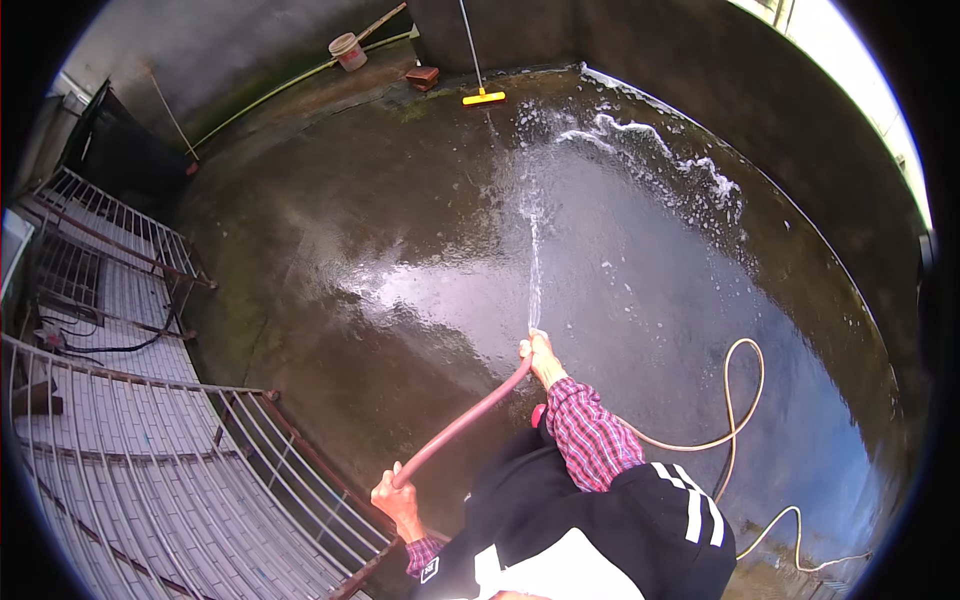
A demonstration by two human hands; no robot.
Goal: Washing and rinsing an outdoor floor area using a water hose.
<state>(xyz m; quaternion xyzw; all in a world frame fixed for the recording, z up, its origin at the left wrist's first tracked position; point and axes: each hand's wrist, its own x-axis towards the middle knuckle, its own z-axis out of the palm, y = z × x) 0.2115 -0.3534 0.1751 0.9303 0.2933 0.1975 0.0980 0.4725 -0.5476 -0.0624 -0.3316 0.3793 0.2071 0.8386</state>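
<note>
A pinkish-red rubber hose (465, 421) runs between my two hands. My right hand (543, 358) grips it close to its outlet, with the arm stretched forward. Lower down and to the left, my left hand (397, 498) is closed around the same hose. From the outlet a water jet (535, 270) shoots straight ahead and spreads over the wet concrete floor (375, 202). White foam (637, 131) lies in streaks ahead and to the right, towards the dark wall. Part of the hose behind my left hand is hidden by my body.
A yellow-headed floor squeegee or broom (484, 98) leans at the far wall, beside bricks (422, 77) and a bucket (348, 52). Metal railings (150, 420) line the left. A thin beige hose (731, 435) loops on the right. Another long-handled tool (176, 124) leans far left.
</note>
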